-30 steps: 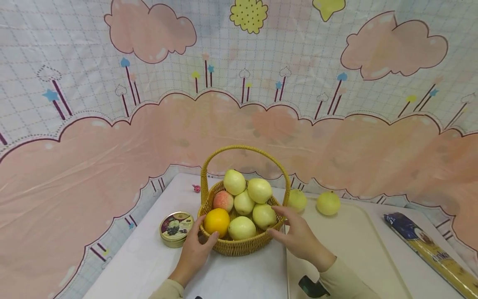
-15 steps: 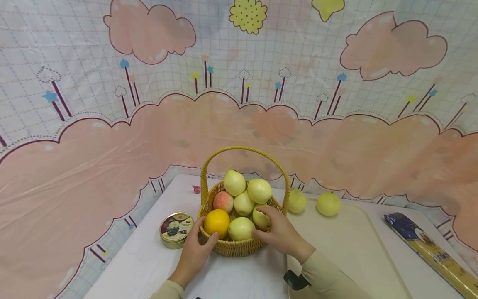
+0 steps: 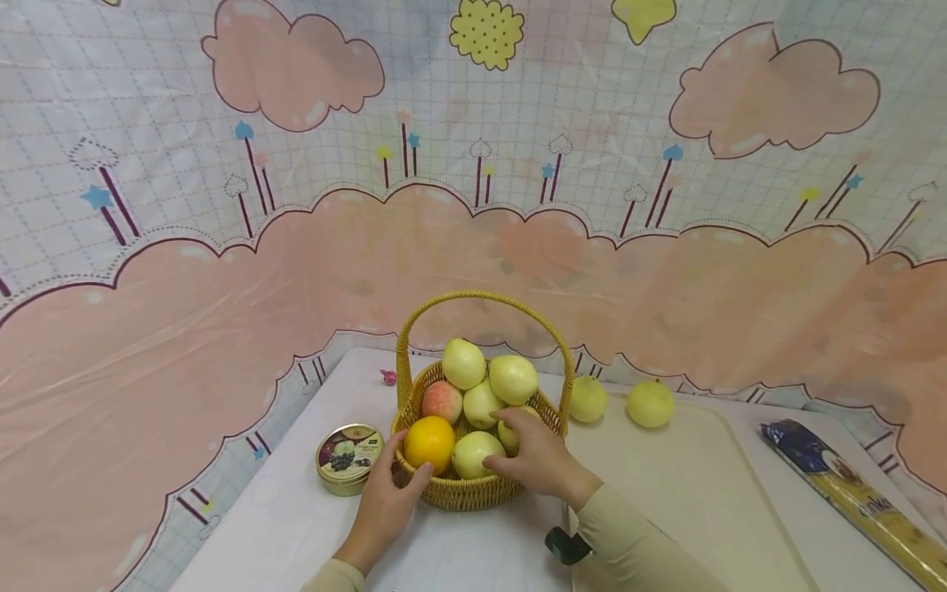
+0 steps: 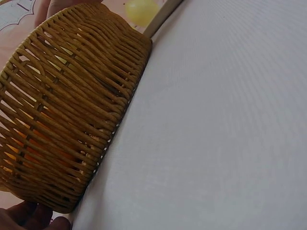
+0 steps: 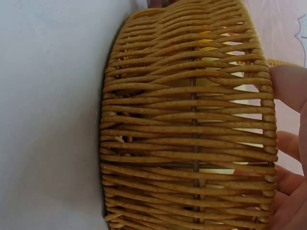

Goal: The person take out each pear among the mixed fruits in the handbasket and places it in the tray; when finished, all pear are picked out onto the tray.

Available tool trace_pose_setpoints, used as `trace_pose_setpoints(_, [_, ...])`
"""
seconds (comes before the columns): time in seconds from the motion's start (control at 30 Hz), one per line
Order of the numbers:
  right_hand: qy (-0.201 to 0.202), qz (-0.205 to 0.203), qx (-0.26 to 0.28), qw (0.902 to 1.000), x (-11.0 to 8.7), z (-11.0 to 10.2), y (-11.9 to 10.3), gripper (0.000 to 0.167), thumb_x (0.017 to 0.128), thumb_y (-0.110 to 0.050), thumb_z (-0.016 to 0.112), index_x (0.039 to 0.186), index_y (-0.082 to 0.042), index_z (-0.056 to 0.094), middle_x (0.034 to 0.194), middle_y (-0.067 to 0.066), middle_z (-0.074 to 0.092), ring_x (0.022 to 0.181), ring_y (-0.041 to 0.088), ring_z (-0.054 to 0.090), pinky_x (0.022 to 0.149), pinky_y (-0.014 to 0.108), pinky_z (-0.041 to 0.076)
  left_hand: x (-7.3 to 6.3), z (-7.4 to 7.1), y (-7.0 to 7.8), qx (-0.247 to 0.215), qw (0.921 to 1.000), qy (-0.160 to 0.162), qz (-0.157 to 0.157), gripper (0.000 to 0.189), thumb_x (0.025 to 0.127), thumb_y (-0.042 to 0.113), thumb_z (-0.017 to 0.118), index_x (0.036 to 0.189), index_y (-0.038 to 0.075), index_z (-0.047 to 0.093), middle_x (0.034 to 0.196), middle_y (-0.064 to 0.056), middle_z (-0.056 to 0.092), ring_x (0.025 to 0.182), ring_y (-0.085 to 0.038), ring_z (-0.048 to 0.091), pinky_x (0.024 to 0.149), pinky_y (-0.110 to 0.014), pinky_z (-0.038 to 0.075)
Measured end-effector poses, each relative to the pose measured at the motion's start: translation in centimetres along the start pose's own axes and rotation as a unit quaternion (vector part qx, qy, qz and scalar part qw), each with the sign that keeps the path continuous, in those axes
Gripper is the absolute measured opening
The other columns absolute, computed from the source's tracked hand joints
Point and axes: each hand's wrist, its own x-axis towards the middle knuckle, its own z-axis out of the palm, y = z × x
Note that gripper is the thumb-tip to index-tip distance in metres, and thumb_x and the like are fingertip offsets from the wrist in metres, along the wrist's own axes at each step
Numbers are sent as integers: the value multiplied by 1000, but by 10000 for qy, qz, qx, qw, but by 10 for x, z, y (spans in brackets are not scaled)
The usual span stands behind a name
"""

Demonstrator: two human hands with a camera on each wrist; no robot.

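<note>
A wicker basket (image 3: 473,496) with a tall handle stands on the white table, filled with pale pears (image 3: 514,380), a peach (image 3: 441,402) and an orange (image 3: 429,445). My left hand (image 3: 388,501) holds the basket's left front side, thumb at the rim beside the orange; its fingertips (image 4: 41,215) show against the wicker in the left wrist view. Over the right front rim reaches my right hand (image 3: 543,456), thumb and fingers spread at the front pear (image 3: 476,456). It partly covers another pear behind it. The right wrist view shows its fingers (image 5: 290,86) over the rim.
Left of the basket sits a round tin (image 3: 348,460), with a small pink wrapped item (image 3: 388,377) farther back. On the right, two yellow-green fruits (image 3: 650,404) are at the back of a cream tray (image 3: 666,493). A long gold-and-blue packet (image 3: 851,497) lies farther right.
My right hand has moved left, from the right front pear towards the front middle pear. The left hand and the basket have stayed in place.
</note>
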Motion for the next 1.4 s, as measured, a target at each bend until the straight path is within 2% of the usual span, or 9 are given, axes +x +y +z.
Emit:
trace_pose_setpoints(0.23, [-56,76,-95,9999,2,-1,3,64,85,-28,78,136,2,54,138,18,54,128,36,50,107,53,40,0,0,0,-8,10000,6,3,72,96,39,66,152,8,34,155,-23,35,143,-43,31,114,-60,26])
trace_pose_setpoints(0.5, [393,269,-57,9988,5,-8,7,58,84,-19,79,133,1,57,135,16,56,125,34,52,106,51,41,1,0,0,-19,10000,9,24,71,96,38,66,152,7,34,154,-23,35,142,-43,31,114,-59,26])
trace_pose_setpoints(0.7, [376,165,-105,9991,8,-7,5,56,85,-20,77,132,4,56,135,18,56,126,37,51,107,53,40,1,0,0,-23,10000,10,15,72,96,38,67,152,7,34,154,-23,35,142,-43,32,114,-60,27])
trace_pose_setpoints(0.93, [412,328,-120,9985,11,-5,4,57,86,-20,77,135,2,56,136,17,56,127,36,51,108,51,40,1,0,1,-49,10000,13,16,71,96,37,67,152,7,34,155,-23,35,142,-44,31,114,-60,26])
trace_pose_setpoints(1.4, [471,158,-115,9987,10,-3,6,56,86,-20,76,133,4,56,135,19,56,126,36,51,108,51,40,0,0,0,-46,10000,25,83,71,96,35,67,152,6,35,154,-23,35,143,-43,30,114,-60,25])
